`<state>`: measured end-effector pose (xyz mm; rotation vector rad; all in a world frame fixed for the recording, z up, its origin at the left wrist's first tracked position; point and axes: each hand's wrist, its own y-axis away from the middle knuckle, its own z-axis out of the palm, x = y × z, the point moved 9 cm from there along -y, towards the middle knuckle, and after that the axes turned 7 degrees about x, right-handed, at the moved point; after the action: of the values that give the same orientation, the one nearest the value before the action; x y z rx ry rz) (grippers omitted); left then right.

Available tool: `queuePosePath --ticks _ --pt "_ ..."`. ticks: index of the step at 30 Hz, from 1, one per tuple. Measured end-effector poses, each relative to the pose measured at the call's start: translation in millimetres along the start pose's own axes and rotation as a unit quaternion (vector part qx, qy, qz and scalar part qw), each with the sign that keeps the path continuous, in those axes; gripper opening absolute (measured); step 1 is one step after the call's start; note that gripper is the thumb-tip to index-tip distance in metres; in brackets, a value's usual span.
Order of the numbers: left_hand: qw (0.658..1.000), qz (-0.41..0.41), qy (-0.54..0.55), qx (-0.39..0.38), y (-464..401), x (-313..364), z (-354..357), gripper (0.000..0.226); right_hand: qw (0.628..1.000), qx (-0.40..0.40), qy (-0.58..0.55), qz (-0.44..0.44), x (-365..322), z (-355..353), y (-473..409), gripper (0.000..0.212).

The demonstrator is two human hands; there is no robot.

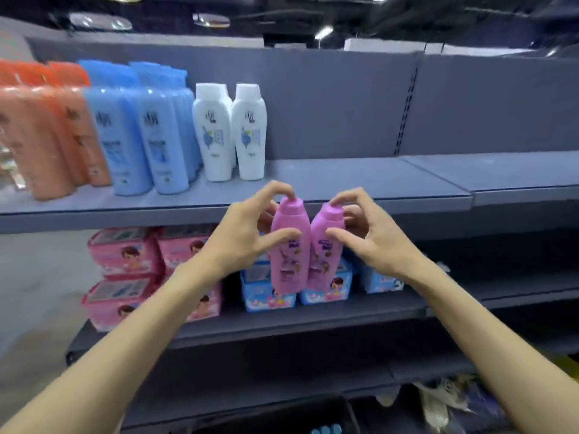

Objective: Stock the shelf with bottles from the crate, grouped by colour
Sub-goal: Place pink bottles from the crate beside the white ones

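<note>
My left hand (241,233) grips one upright pink plastic bottle (289,245), my right hand (372,236) its tilted twin (324,242); both hang just below the grey shelf (360,180), seemingly bound right of the white bottles (230,130).

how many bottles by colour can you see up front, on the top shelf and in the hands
Front-row bottles only; the rows behind are blurred and partly hidden.
orange bottles: 2
blue bottles: 2
white bottles: 2
pink bottles, one in the left hand and one in the right hand: 2
Total: 8
</note>
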<state>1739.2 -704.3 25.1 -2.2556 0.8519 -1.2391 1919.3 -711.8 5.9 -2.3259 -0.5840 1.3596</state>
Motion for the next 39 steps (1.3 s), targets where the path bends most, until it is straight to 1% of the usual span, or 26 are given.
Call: queuePosePath --ticks 3,6,10,12,15,21,25,28,31,34,37,39 --pt "1.0 0.015 0.012 0.02 -36 32 -29 0.043 0.999 0.014 0.0 -0.036 -39 -26 -38 0.03" --pt "0.998 0.033 -0.004 0.052 -66 55 -52 0.041 0.998 0.017 0.023 -0.064 -70 -47 -72 0.029" --pt "0.993 0.049 -0.032 0.098 -99 63 -70 0.04 0.998 0.012 0.025 -0.063 -86 -63 -110 0.026" --pt "0.992 0.043 -0.047 0.11 -112 56 -71 0.039 0.998 0.007 0.034 -0.059 -84 -65 -124 0.025" --pt "0.992 0.028 -0.066 0.107 -126 40 -65 0.038 0.997 0.002 0.054 -0.046 -72 -64 -141 0.025" --pt "0.992 0.01 -0.067 0.106 -143 20 -49 0.037 0.997 -0.019 0.069 -0.005 -42 -55 -165 0.025" --pt "0.994 0.002 -0.06 0.087 -150 9 -39 0.038 0.998 -0.031 0.053 0.018 -26 -53 -171 0.025" --pt "0.995 0.0 -0.049 0.091 -152 4 -36 0.039 0.998 -0.034 0.045 0.022 -21 -51 -172 0.026" --pt "0.995 -0.019 -0.032 0.093 -151 -3 -33 0.045 0.998 -0.034 0.048 0.023 -20 -50 -170 0.033" --pt "0.995 -0.029 -0.006 0.1 -147 -9 -30 0.056 0.998 -0.033 0.041 0.031 -15 -48 -165 0.046" --pt "0.994 -0.032 0.015 0.101 -143 -13 -28 0.065 0.998 -0.025 0.043 0.038 -9 -47 -159 0.067" --pt "0.993 -0.043 0.018 0.112 -139 -18 -27 0.073 0.998 -0.023 0.023 0.053 -3 -46 -156 0.08"
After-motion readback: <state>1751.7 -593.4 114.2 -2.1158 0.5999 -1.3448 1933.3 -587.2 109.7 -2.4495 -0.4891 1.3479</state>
